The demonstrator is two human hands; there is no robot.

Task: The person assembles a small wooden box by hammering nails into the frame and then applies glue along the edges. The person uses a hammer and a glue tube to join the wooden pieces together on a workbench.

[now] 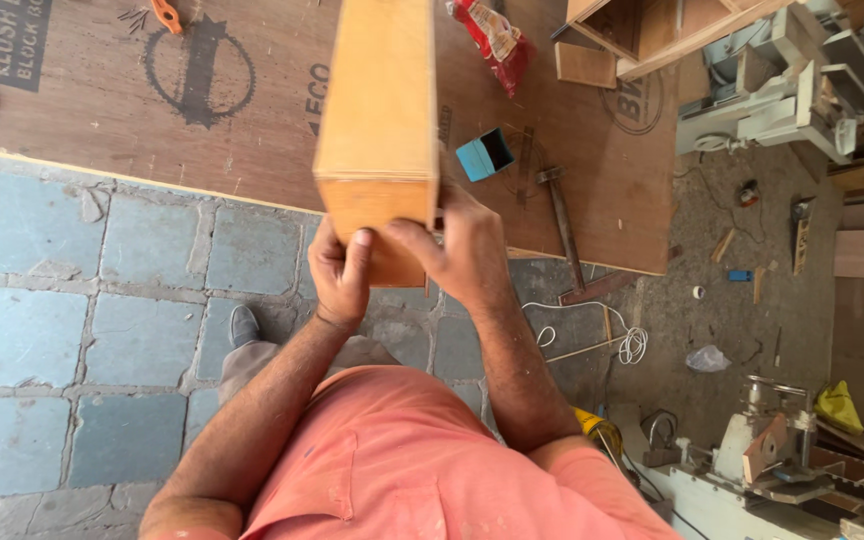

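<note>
A big brown plywood sheet (pixel 252 110) lies flat over a floor of grey-blue paving slabs (pixel 62 330), its surface printed with dark round stamps and lettering. Resting on the sheet's near part and overhanging its edge toward the person is a long wooden box (pixel 377 100), plain orange-tan ply, smooth and unpainted, with a lighter top face and a darker, squarish near end. Its long axis runs straight away from the person, from the hands up and out of the top of the view, so the far end is not seen; the near end points back at the person's chest. Both hands meet at that near end. The left hand (pixel 340 275) is curled beneath and against the end's lower left corner, fingers bent, thumb pressed up on the wood. The right hand (pixel 462 245) clasps the lower right corner, fingers wrapped over the end face and the palm against the side, so both hands are closed onto the box. Right of the box on the sheet lie a hammer (pixel 560 225) and a small open blue carton (pixel 484 155); a red packet (pixel 492 35) lies farther off. White cord (pixel 592 335) is coiled on the ground beside the sheet. One grey shoe (pixel 243 325) shows below the left forearm.
</note>
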